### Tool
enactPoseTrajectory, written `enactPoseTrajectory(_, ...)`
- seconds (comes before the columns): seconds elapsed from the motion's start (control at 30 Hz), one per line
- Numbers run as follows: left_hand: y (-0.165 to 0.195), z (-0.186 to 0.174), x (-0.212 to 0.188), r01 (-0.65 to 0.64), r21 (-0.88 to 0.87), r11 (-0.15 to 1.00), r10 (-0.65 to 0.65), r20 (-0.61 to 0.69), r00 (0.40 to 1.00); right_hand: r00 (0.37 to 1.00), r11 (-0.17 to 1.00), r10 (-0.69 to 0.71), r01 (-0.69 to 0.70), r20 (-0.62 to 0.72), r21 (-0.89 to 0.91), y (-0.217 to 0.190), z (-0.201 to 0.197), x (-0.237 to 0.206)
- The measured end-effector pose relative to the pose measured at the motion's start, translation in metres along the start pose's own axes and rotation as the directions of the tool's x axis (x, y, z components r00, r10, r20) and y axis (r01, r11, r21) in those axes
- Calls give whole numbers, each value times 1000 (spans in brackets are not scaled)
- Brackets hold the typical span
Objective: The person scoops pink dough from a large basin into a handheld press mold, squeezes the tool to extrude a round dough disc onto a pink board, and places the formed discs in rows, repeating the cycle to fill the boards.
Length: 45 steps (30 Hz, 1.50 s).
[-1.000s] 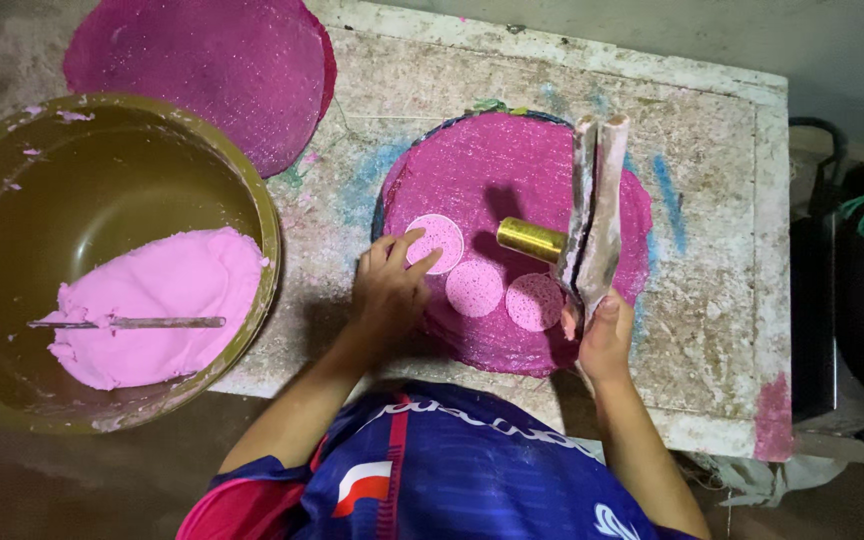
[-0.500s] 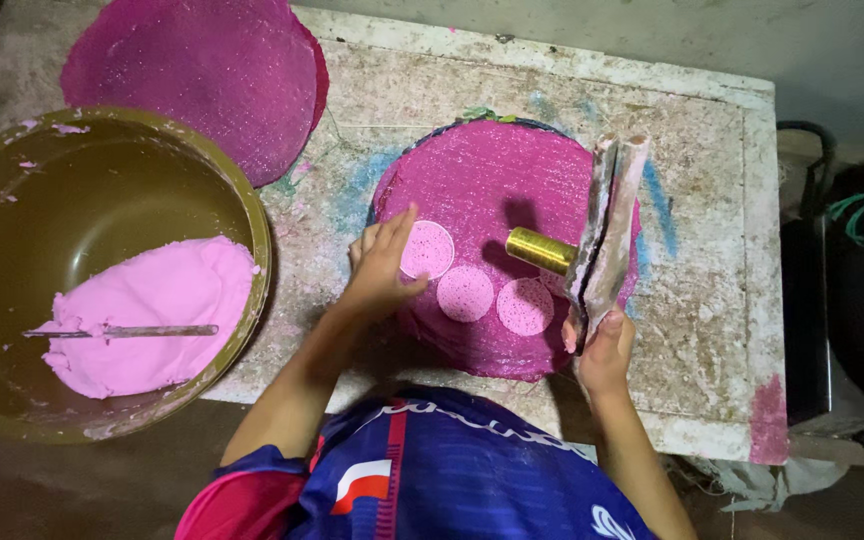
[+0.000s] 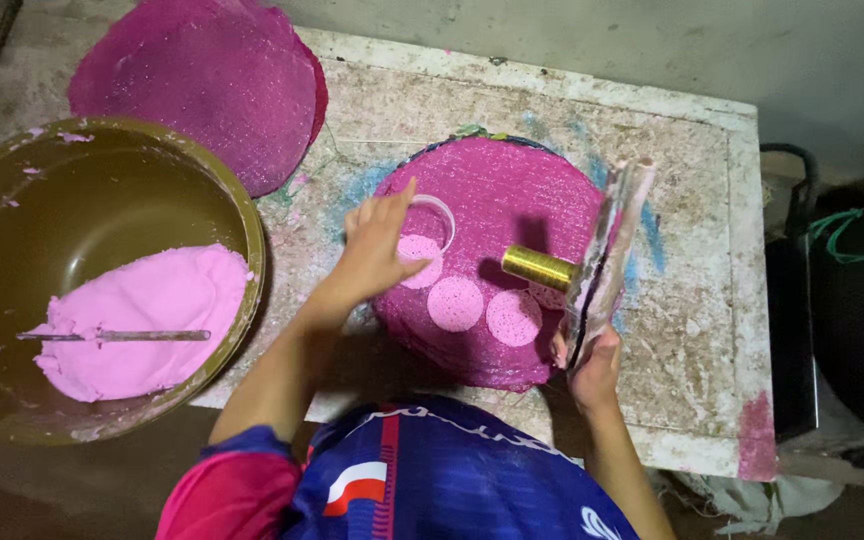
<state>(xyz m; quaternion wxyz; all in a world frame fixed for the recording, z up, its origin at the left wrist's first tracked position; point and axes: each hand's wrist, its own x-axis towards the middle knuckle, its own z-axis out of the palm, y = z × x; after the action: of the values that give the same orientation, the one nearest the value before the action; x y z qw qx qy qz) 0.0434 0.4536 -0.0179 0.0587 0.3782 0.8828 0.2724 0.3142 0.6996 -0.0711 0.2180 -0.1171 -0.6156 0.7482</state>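
While the left hand (image 3: pixel 377 250) pinches a clear ring (image 3: pixel 433 222) over the mat's (image 3: pixel 512 195) 9 o'clock disc (image 3: pixel 418 262), the right hand (image 3: pixel 592 365) grips the press (image 3: pixel 607 255); looks like the next disc wants bare mat.

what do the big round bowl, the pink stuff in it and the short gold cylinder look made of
Big round olive bowl: looks like plastic or enamelled metal, smooth with a dull sheen; hard to tell which. Pink mass: soft wet dough or paste, smeared and slumped. Short gold cylinder: looks like shiny metal, with bright ribbed highlights.
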Motion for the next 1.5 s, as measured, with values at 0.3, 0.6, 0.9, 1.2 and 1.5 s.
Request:
enactPoseTrajectory(0.3,119,-73,-17,-587,79,806,591,-63,804,927,692,-183,358,327,-627,-104,32,5)
enactPoseTrajectory(0.6,85,-128,-141,-207,-664,719,603,447,660,223,231,-215,958,951,-172,-224,166,39)
enactPoseTrajectory(0.9,38,-242,-256,-230,-241,943,321,474,820,-108,897,201,420,974,-138,-184,294,15)
enactPoseTrajectory(1.2,-153,-284,-348,101,-376,921,1,261,965,-56,908,133,408,989,-99,-157,400,14)
enactPoseTrajectory(1.5,-265,-253,-380,280,-951,-132,282,235,930,-223,-262,-158,949,962,177,-125,529,88)
